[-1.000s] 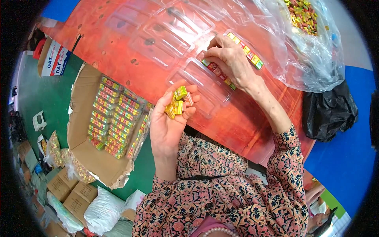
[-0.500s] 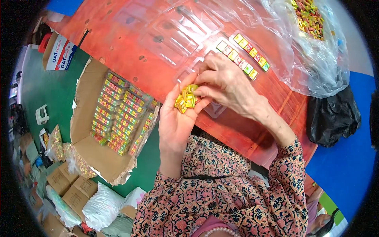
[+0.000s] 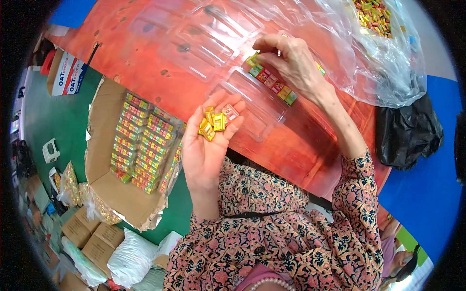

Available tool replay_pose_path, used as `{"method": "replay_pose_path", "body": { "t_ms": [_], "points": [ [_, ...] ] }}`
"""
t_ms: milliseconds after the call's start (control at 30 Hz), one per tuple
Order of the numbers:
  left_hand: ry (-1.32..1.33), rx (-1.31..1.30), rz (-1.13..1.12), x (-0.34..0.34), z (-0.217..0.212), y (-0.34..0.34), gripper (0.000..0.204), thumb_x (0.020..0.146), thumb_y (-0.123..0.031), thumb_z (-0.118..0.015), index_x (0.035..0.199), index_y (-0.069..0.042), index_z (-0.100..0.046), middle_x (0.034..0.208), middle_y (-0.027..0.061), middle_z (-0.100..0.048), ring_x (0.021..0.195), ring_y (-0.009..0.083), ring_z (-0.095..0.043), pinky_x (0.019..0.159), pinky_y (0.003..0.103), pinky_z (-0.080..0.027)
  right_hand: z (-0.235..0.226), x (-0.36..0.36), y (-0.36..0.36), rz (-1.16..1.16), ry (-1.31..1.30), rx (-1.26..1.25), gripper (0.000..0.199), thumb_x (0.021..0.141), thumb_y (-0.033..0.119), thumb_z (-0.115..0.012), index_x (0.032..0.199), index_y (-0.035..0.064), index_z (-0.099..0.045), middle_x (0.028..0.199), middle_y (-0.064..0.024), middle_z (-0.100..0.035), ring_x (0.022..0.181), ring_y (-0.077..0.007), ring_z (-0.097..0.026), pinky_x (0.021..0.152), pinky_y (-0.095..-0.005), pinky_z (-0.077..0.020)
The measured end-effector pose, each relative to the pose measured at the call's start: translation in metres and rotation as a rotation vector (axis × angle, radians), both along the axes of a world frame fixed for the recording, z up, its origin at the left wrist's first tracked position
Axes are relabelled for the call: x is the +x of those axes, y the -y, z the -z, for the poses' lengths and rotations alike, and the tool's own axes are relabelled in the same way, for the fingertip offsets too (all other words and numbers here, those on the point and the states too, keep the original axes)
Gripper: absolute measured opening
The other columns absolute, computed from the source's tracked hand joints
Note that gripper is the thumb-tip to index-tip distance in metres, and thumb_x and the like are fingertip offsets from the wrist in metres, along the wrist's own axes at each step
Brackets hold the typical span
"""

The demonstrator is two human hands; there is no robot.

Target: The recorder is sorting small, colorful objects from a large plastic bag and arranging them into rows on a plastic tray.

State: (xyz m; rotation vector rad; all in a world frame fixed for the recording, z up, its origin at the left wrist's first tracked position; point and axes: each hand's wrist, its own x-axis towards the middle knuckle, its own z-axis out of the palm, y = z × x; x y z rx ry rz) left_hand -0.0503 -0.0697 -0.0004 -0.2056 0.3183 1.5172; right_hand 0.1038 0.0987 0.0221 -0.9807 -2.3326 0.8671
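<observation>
Palm up over the near edge of the red table (image 3: 145,68), my left hand (image 3: 204,155) cups several small wrapped candies (image 3: 218,122), mostly yellow with one red. My right hand (image 3: 297,63) reaches to the far end of a narrow clear tray holding a row of candies (image 3: 272,82) in red, yellow and green. Its thumb and forefinger close on a yellow-green candy (image 3: 252,60) there. Behind that hand a second filled row is mostly hidden; only its green end candy (image 3: 320,69) shows. Beside the row, toward me, lies a clear plastic tray (image 3: 238,92).
More clear trays (image 3: 208,53) spread over the table's far left. A clear bag (image 3: 388,80) of candies sits at far right, above a black bag (image 3: 410,140). On the left a large carton (image 3: 99,145) holds stacked candy packs (image 3: 153,150). Another person (image 3: 400,262) is at lower right.
My right hand has moved from the left palm out to the far end of the candy row. The left palm has opened wider, now showing a red candy among the yellow ones.
</observation>
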Motion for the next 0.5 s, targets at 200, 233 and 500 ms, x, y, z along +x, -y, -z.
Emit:
{"method": "replay_pose_path", "body": {
  "t_ms": [200, 233, 500],
  "points": [
    [0.008, -0.012, -0.006, 0.001, 0.001, -0.002, 0.045, 0.095, -0.022, -0.034, 0.127, 0.009, -0.032, 0.126, 0.0308, -0.040, 0.117, 0.0394, -0.042, 0.095, 0.047, -0.040, 0.021, -0.002, -0.007, -0.071, 0.027, 0.104, 0.014, 0.076, 0.010, -0.063, 0.087, 0.0011, -0.062, 0.077, -0.0105, -0.062, 0.070, -0.0219, -0.059, 0.064, -0.0321, -0.0471],
    [0.009, -0.024, -0.005, 0.001, 0.003, -0.001, 0.045, 0.095, -0.022, -0.034, 0.127, 0.009, -0.032, 0.126, 0.0307, -0.039, 0.117, 0.0392, -0.042, 0.095, 0.046, -0.041, 0.022, -0.001, -0.008, -0.065, 0.030, 0.102, 0.014, 0.076, 0.010, -0.063, 0.087, 0.0011, -0.062, 0.077, -0.0105, -0.062, 0.070, -0.0219, -0.059, 0.064, -0.0321, -0.0471],
    [0.012, -0.042, 0.011, 0.001, 0.004, -0.002, 0.045, 0.094, -0.022, -0.035, 0.127, 0.009, -0.033, 0.127, 0.0300, -0.039, 0.117, 0.0383, -0.042, 0.095, 0.046, -0.041, 0.030, 0.000, -0.010, -0.089, -0.082, 0.036, 0.012, 0.075, 0.009, -0.065, 0.082, -0.0001, -0.062, 0.074, -0.0106, -0.062, 0.068, -0.0213, -0.059, 0.062, -0.0315, -0.0466]
  ]
}}
